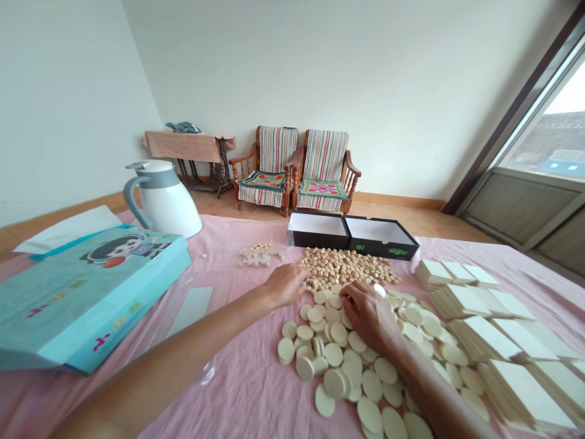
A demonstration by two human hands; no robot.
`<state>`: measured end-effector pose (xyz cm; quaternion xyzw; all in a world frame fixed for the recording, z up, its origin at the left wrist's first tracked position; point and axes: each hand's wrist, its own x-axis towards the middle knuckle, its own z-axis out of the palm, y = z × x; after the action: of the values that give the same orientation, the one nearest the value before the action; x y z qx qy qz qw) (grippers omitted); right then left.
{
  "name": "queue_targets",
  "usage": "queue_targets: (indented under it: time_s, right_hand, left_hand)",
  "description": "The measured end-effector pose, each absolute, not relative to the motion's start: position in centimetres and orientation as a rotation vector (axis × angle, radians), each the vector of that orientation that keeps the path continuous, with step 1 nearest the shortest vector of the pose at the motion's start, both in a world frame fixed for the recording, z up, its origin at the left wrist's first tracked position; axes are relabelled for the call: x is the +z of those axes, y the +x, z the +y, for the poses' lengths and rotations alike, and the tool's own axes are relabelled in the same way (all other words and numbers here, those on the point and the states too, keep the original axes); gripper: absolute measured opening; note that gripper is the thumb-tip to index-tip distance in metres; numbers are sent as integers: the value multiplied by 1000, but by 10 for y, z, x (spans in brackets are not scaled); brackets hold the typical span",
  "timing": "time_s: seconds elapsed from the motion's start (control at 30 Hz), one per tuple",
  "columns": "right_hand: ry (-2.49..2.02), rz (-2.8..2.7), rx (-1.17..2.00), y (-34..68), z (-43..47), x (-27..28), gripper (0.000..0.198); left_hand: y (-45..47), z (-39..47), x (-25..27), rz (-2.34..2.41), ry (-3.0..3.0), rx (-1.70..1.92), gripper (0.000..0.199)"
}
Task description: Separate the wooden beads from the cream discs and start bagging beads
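Note:
A heap of small wooden beads (pixel 342 266) lies in the middle of the pink-covered table. My left hand (pixel 287 284) is at the heap's left edge, fingers curled together; whatever is between them is hidden. Over the near edge of the beads, where pale round wooden discs (pixel 338 332) begin, is my right hand (pixel 368 311). Its fingers bend down and touch the pile, their tips out of sight. Left of the heap, a clear plastic tray (pixel 228 235) holds a small group of beads (pixel 260 253).
Two black open boxes (pixel 381 238) stand behind the beads. Stacks of pale rectangular boards (pixel 498 338) line the right side. At left are a light-blue carton (pixel 114 286), a white jug (pixel 169 201) and a plastic sheet with a white strip (pixel 192 310). Two wooden armchairs (pixel 276 164) stand beyond.

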<state>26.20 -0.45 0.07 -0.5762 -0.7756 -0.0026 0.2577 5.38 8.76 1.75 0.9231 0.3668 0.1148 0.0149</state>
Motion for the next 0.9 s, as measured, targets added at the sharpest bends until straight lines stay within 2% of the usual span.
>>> queue_targets:
  time_s: [0.27, 0.37, 0.47, 0.67, 0.9]
  right_hand:
    - [-1583, -2106, -3, 261, -5, 1, 18]
    - [-1571, -2104, 7, 261, -5, 1, 18]
    - [-1569, -2104, 17, 261, -5, 2, 18]
    - [-1573, -2113, 27, 262, -4, 0, 17]
    - [-1558, -2116, 8, 262, -4, 1, 18]
  left_hand:
    - [13, 112, 79, 1501, 2814, 970, 9]
    - [0, 122, 83, 1669, 2776, 1090, 8]
    - [2, 116, 76, 1584, 2802, 1166, 16]
    - [38, 95, 43, 1070, 2883, 684, 12]
    - [61, 107, 9, 1082, 2815, 381, 9]
